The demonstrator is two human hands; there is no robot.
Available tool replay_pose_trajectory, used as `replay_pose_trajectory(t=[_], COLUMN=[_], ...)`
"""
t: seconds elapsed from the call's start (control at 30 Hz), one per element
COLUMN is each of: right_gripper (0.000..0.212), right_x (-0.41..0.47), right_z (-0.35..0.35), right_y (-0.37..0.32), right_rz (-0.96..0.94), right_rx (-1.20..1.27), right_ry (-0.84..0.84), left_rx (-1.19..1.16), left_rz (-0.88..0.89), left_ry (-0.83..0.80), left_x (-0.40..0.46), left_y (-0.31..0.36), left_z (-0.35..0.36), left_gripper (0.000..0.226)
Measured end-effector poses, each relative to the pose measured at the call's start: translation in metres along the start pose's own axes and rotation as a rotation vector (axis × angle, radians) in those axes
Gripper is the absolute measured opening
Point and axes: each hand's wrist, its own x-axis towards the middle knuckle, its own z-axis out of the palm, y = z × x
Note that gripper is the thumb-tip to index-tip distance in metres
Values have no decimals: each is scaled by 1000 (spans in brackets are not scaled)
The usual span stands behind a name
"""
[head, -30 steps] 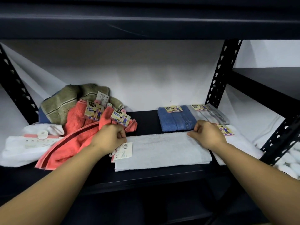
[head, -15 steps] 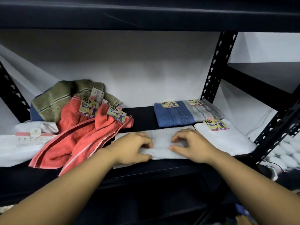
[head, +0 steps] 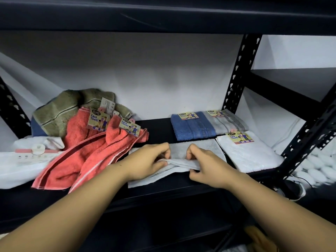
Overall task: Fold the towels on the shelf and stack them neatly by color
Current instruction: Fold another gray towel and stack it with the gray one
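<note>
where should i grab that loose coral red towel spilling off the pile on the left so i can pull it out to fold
Take the crumpled coral red terry towel by its front hem, the striped edge lying at the black metal shelf's lip. Come from the front: that edge lies free, while its rear bunches against the olive green towel.

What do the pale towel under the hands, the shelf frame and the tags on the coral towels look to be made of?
Pale grey towel: soft looped terry, probably cotton; it bunches where the left hand and right hand pinch it.
Shelf upright: dark painted metal, judging by its punched keyhole slots.
Face Towel tag: printed card, faintly glossy.
</note>
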Motion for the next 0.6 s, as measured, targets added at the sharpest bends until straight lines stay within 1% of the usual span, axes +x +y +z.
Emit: replay_pose_trajectory(t=[0.07, 0.13, 0.2, 0.37, 0.43, 0.5, 0.6], right_gripper=[34, 33, 28, 19, 19, 19, 18], right_x=[-2, -4, -6, -18, -23, -27, -31], right_z=[-4, -7, -10, -18, -23, -26, -28], right_y=[3, 8, 17, 34, 37, 40, 49], right_rz=[-3, -42, -76, -33, -12, 23, 85], right_rx=[-12, -62, -134, -148, -150, -154, -189], right_ry=[-2, 36, 91, 182, 187, 207, 288], left_rx=[34, 72, 125, 201, 245, 347, 482], left_rz=[39, 39, 35, 29, -2, -31, -32], left_ry=[-12, -29, -38, -67, -61, -66, -64], left_x=[1, 2, 4, 11, 15, 22, 33], left_y=[0, 0, 2, 9, 13, 20, 28], left_z=[1, 2, 4, 12, 17, 22, 28], left_gripper=[23, 29, 28, 16, 21, 29, 35])
